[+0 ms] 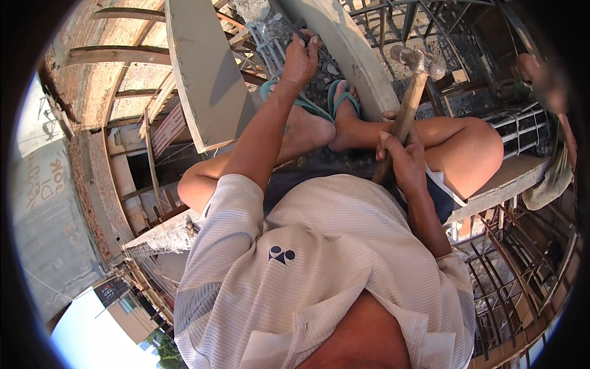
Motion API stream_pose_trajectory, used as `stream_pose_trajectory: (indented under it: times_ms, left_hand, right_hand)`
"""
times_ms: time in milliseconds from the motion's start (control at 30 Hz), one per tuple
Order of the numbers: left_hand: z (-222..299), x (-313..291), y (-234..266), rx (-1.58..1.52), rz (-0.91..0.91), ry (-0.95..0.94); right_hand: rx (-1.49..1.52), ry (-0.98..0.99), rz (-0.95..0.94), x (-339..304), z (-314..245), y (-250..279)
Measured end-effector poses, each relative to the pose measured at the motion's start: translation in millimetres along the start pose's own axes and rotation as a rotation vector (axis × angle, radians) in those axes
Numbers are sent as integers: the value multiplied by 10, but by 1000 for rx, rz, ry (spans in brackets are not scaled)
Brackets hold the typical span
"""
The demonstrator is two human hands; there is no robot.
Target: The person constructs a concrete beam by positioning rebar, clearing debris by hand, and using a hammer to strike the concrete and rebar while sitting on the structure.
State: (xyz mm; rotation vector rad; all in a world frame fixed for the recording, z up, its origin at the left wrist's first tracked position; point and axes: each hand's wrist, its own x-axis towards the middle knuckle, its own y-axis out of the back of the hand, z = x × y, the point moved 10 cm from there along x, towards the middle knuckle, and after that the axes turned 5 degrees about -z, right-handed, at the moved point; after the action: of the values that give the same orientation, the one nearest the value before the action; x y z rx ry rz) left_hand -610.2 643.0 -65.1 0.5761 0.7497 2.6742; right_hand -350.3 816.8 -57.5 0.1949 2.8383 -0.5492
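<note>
My left hand reaches forward, down into a narrow channel between two concrete sides. Its fingers curl together over broken concrete rubble beside grey steel rebar; what they pinch, if anything, is hidden. In my right hand is a hammer, gripped low on its wooden handle beside my right knee. The handle tilts up and away, with the heavy metal head at its far end. My feet, in teal flip-flops, rest in the channel near the rubble.
A flat grey concrete or board panel stands at left of the channel. The concrete side runs along its right. Rebar cages lie at right. A blurred part of another person shows at far right. Wooden beams are at left.
</note>
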Motion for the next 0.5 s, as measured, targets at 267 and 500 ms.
stream_pose_trajectory:
  times_ms: [267, 500]
  left_hand:
    - [283, -108, 101, 491, -332, 116]
    - [184, 90, 417, -64, -71, 103]
  right_hand:
    - [66, 20, 61, -68, 77, 167]
    - [86, -17, 57, -11, 67, 101]
